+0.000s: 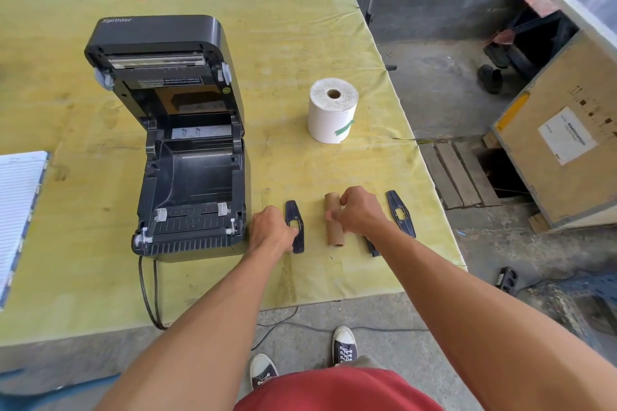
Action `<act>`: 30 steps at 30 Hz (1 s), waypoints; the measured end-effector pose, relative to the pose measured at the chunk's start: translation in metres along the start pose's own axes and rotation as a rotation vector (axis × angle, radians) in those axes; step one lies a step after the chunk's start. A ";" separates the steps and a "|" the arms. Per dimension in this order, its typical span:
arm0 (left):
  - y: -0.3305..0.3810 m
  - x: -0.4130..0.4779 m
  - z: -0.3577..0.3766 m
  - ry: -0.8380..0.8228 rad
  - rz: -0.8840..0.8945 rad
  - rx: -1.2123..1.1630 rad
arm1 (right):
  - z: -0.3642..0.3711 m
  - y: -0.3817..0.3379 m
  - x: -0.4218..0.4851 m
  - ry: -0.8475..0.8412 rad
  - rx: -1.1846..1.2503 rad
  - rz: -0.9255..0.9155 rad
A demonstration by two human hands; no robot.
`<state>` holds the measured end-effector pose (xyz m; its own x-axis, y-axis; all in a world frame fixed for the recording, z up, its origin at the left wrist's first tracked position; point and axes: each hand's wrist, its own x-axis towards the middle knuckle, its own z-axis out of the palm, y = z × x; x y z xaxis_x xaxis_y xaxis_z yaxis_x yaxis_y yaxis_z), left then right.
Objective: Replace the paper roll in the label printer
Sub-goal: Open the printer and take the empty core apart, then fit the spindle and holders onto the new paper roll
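Head view: fingers of the right hand [359, 210] curl round the empty cardboard core [334, 227]; the left hand [272, 230] pinches a black guide plate [295, 227] beside it. The removal looks finished. The fresh label roll [332, 110] stands well apart, right of the open label printer [187, 150], and probably needs fetching and mounting next.

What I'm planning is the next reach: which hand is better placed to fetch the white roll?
Right, probably: the right hand is at the cardboard core, nearer the white roll; the left hand holds a guide.
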<state>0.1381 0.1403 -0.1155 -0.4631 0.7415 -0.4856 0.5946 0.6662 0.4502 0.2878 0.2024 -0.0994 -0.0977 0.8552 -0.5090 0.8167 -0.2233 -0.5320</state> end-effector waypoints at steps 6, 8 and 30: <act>-0.003 -0.002 -0.002 -0.041 0.004 0.001 | 0.000 0.000 -0.003 -0.005 -0.005 0.008; -0.004 -0.004 -0.003 -0.049 0.013 0.003 | 0.001 -0.001 -0.006 -0.004 -0.010 0.010; 0.063 0.012 -0.111 0.054 0.521 0.052 | -0.040 -0.034 -0.012 0.239 0.028 0.026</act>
<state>0.0968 0.2002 -0.0102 -0.1295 0.9773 -0.1677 0.7861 0.2043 0.5834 0.2842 0.2182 -0.0483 0.0634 0.9347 -0.3498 0.8011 -0.2567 -0.5407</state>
